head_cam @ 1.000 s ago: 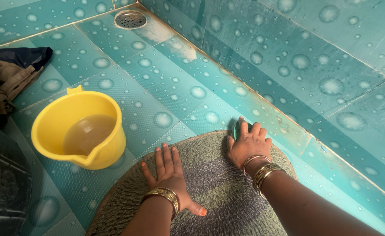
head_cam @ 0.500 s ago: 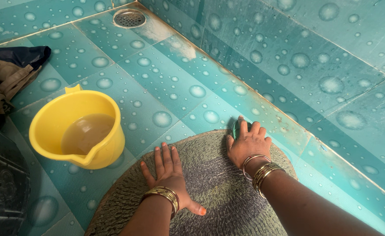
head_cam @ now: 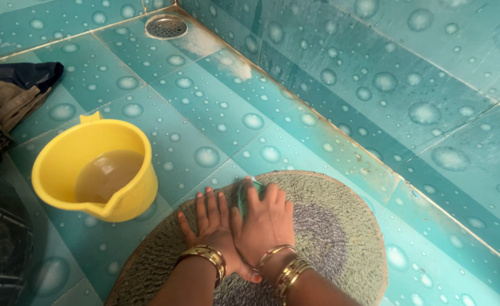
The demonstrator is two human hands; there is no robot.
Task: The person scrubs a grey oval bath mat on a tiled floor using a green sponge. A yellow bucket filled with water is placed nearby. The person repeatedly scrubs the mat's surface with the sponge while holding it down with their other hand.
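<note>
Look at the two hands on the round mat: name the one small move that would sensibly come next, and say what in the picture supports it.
Probably a stroke of the right hand with its green scrubber out toward the mat's wall-side edge. The scrubber sits at the mat's near-left part, right beside the left hand pressing flat to steady the mat, so the wide stretch toward the wall lies open.

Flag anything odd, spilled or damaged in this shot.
The water in the yellow jug is murky brown. Whitish residue stains the tiles along the wall base near the drain. Crumpled clothes lie on the floor at the left. The round mat under both hands looks intact.
</note>
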